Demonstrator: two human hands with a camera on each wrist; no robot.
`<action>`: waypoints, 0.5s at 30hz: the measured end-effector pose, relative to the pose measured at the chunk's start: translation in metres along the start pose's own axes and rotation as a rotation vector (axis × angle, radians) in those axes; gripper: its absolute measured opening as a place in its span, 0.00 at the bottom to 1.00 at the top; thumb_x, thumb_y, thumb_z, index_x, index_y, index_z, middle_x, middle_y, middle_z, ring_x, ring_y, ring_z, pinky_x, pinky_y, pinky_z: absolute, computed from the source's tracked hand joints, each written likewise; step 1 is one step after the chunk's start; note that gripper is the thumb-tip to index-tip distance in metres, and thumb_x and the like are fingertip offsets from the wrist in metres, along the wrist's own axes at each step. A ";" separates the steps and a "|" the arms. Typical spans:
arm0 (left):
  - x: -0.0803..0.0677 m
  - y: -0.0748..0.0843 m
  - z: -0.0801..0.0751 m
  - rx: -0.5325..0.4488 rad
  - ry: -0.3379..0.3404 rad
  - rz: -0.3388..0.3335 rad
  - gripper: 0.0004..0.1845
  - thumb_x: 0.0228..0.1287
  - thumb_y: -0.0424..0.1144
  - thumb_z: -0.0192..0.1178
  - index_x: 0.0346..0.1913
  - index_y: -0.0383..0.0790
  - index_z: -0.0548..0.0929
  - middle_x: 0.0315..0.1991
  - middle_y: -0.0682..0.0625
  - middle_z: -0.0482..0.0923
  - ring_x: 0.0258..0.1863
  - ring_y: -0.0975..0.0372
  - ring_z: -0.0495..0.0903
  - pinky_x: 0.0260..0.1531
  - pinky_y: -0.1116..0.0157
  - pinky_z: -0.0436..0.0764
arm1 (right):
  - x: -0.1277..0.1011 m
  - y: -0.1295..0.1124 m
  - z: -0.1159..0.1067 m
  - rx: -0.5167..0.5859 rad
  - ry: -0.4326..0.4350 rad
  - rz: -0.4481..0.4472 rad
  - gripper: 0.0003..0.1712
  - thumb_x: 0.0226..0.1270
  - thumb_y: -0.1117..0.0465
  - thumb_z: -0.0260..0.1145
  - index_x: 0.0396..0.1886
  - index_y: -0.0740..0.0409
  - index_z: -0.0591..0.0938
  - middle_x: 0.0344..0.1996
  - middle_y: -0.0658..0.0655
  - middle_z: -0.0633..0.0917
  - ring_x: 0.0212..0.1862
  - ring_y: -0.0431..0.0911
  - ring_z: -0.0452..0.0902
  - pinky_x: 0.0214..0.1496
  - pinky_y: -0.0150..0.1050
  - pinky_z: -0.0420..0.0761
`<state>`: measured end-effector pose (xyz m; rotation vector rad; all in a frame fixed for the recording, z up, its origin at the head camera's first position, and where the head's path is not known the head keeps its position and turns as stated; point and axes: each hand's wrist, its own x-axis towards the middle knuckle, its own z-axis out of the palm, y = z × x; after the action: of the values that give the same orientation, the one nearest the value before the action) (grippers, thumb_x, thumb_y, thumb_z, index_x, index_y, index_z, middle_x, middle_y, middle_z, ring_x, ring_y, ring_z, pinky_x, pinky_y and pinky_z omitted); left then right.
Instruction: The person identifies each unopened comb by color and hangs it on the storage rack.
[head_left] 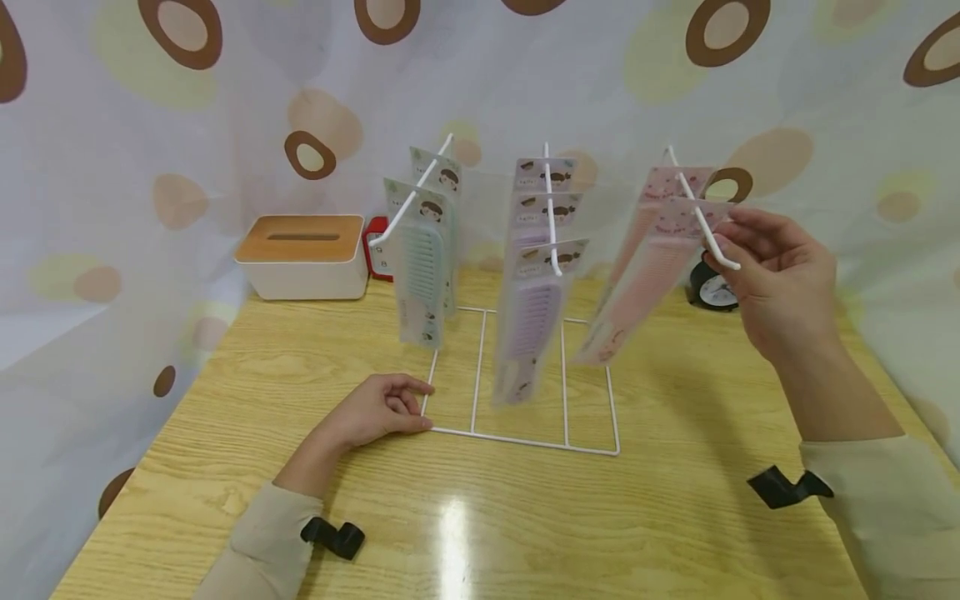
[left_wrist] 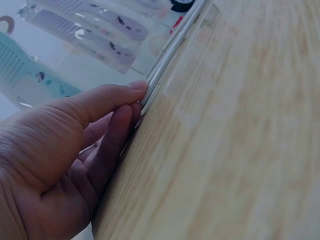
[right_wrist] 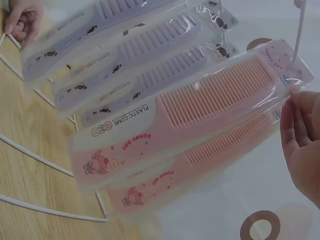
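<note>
Nearest, the base wire of the white rack is pressed onto the wooden table by the left hand — thumb and curled fingers pinch its corner. Farther back, the front pink comb packet, hung on the right hook, is pinched at its top by the right hand.

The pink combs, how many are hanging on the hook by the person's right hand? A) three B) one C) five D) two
D: the right wrist view shows two pink combs in clear packets, one behind the other, and the head view shows both on the hook that the right hand touches.
</note>
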<state>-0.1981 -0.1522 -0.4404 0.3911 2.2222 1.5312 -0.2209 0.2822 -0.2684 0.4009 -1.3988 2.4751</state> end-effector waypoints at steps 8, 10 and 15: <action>0.000 0.000 -0.001 0.000 0.003 0.001 0.28 0.56 0.34 0.74 0.60 0.31 0.79 0.31 0.49 0.80 0.25 0.66 0.77 0.34 0.70 0.79 | -0.001 0.000 -0.024 -0.269 -0.036 0.019 0.22 0.61 0.80 0.65 0.56 0.69 0.80 0.38 0.56 0.88 0.41 0.43 0.87 0.45 0.31 0.84; 0.000 0.000 -0.001 0.000 0.004 0.001 0.28 0.56 0.34 0.74 0.59 0.31 0.79 0.31 0.49 0.80 0.25 0.66 0.77 0.34 0.70 0.79 | -0.001 0.002 -0.038 -0.377 -0.024 0.057 0.23 0.61 0.77 0.68 0.57 0.65 0.81 0.39 0.52 0.89 0.41 0.39 0.87 0.45 0.28 0.83; 0.001 -0.001 -0.001 -0.001 0.002 0.000 0.28 0.56 0.34 0.74 0.59 0.31 0.79 0.32 0.48 0.80 0.25 0.66 0.77 0.33 0.70 0.79 | -0.002 0.010 -0.089 -0.560 -0.037 0.113 0.25 0.63 0.74 0.69 0.60 0.60 0.81 0.43 0.45 0.89 0.43 0.34 0.86 0.44 0.22 0.80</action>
<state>-0.1993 -0.1533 -0.4408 0.3894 2.2226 1.5335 -0.2324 0.3535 -0.3206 0.2475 -2.0832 2.0301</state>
